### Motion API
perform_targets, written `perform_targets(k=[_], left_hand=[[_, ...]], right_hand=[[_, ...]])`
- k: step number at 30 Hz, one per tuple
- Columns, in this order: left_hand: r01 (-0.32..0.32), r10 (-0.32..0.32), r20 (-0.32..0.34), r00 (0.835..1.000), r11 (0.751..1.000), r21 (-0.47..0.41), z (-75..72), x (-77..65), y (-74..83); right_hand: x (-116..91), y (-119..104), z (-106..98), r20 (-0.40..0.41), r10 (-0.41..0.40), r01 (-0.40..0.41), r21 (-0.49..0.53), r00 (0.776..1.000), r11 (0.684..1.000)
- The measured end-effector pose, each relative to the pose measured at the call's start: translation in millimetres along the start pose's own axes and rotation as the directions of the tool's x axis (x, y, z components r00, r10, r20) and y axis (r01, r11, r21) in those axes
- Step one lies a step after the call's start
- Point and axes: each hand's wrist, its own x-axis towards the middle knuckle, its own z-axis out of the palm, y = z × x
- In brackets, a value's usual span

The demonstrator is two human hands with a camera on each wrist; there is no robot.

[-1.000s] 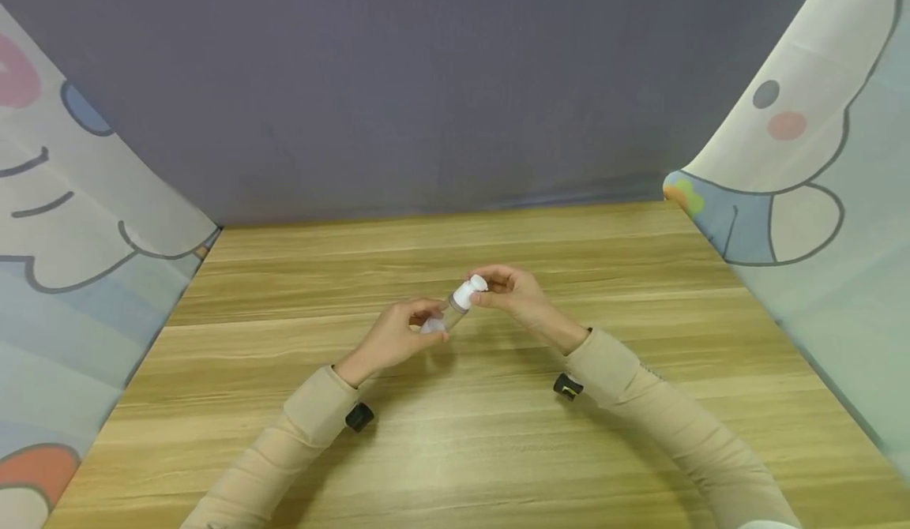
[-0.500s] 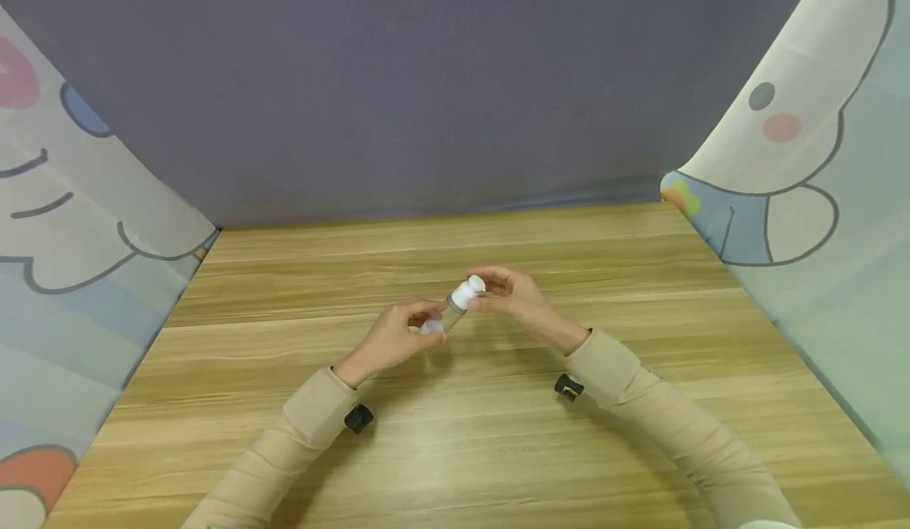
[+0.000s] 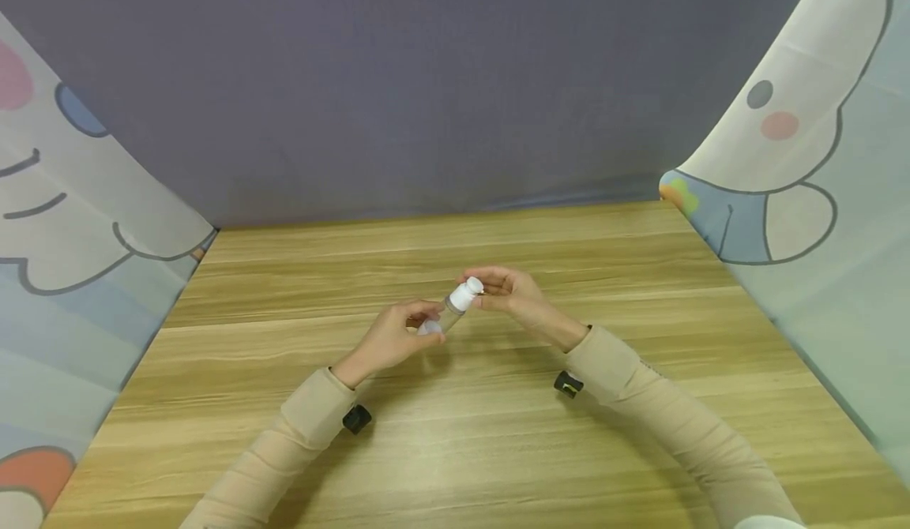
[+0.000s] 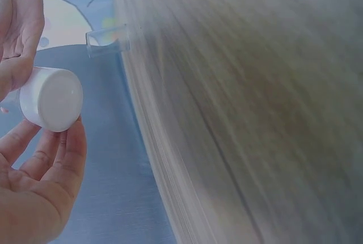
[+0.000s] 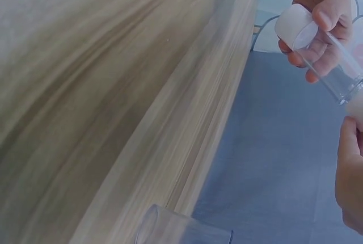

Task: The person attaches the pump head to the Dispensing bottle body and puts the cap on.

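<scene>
A small pump bottle (image 3: 462, 296) with a clear body, white pump head and white base is held tilted above the table, pump end up and to the right. My left hand (image 3: 393, 335) grips it at the white base (image 4: 59, 101), thumb on the near side. At the other end my right hand (image 3: 513, 296) has its fingers curled about the white pump top, thumb at its near side. In the right wrist view the clear body (image 5: 334, 76) shows between both hands, with right fingertips at the white collar (image 5: 355, 108).
A clear open cylinder like a cap (image 5: 178, 230) stands on the wood-grain table (image 3: 455, 450). The same clear cylinder (image 4: 108, 41) appears near the table's edge in the left wrist view. A grey curtain (image 3: 441, 95) hangs behind, with cartoon-print cloth (image 3: 796, 142) at the sides.
The bottle's pump end has shifted slightly left. My right thumb has slid off the front of the white top, and the fingers have moved round its far side. My left hand keeps its grip.
</scene>
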Motion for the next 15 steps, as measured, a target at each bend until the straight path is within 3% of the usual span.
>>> perform_targets(k=[15], left_hand=[[0.018,-0.018,-0.002,1.0,1.0,0.001,-0.4,-1.2,0.0]], right_hand=[[1.4,2.6,2.7,-0.039,0.006,-0.006,0.013,0.999,1.0]])
